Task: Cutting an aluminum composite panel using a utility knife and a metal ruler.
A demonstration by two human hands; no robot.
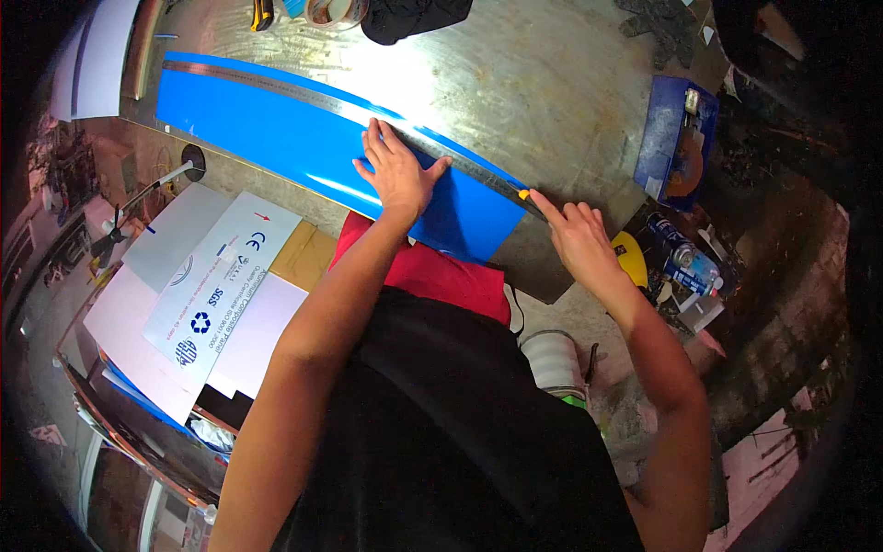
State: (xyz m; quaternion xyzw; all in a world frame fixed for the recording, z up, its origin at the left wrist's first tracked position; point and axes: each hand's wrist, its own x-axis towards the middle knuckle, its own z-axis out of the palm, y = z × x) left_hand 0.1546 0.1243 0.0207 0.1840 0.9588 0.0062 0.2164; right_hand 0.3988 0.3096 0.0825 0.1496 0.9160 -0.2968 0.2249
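A long blue panel [276, 131] lies along the near side of the metal-topped table [543, 83]. On it, close to its far edge, rests a long steel ruler [303, 95]. My left hand [400, 177] presses down at the middle of the ruler with fingers and thumb spread. At the panel's right end, my right hand [584, 244] grips a utility knife [524, 194], its yellow tip part showing by the ruler's end. The index finger stretches along the knife, and most of its body is hidden. Whether the blade touches the panel cannot be made out.
At the table's far side lie a yellow-and-black cutter [262, 14], a tape roll [336, 11], black cloth [414, 18] and a dark glove [660, 32]. A blue tray [655, 138] holds a disc. White printed panels [221, 285] stand left; spray cans [676, 244] and a bucket [552, 359] sit right.
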